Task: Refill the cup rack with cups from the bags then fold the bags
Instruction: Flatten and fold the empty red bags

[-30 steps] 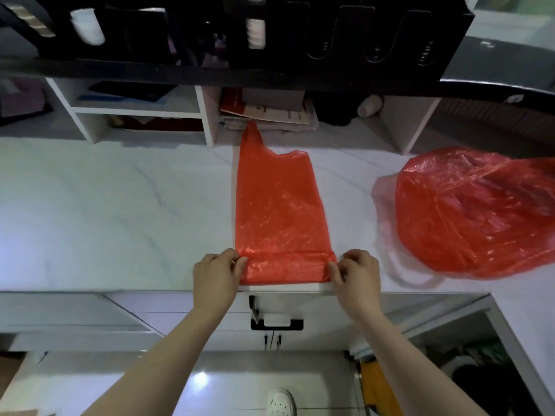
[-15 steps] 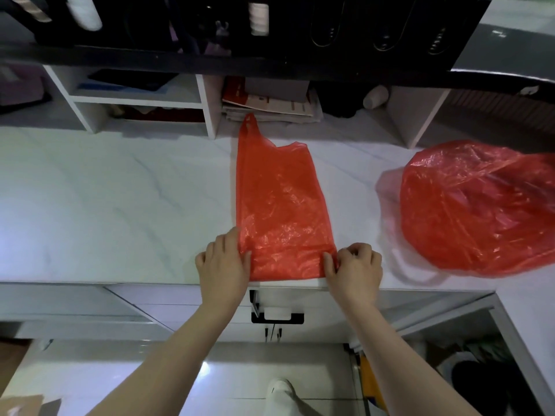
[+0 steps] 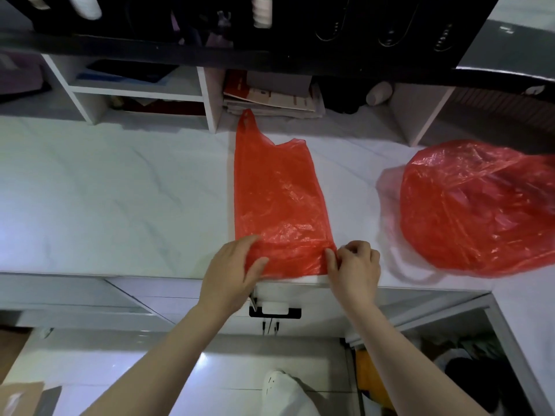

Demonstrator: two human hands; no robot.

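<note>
A red plastic bag (image 3: pixel 280 190) lies flattened into a long strip on the white marble counter (image 3: pixel 120 205), handle pointing away from me. Its near end is turned up into a short fold by the counter edge. My left hand (image 3: pixel 234 271) pinches the fold's left corner between thumb and fingers. My right hand (image 3: pixel 354 265) pinches the right corner with curled fingers. A second red bag (image 3: pixel 480 205) sits puffed up and unfolded on the counter to the right. The black cup rack (image 3: pixel 261 13) hangs at the top, with white cups in some slots.
White open shelves (image 3: pixel 138 91) with papers (image 3: pixel 276 100) and a dark item stand along the back of the counter. A black handle (image 3: pixel 274 312) sits on the drawer below the edge. My white shoe (image 3: pixel 285 391) is on the tiled floor.
Both hands have lifted the bag's near edge and rolled it forward into a short fold; the left hand went from lying flat to pinching the corner.
</note>
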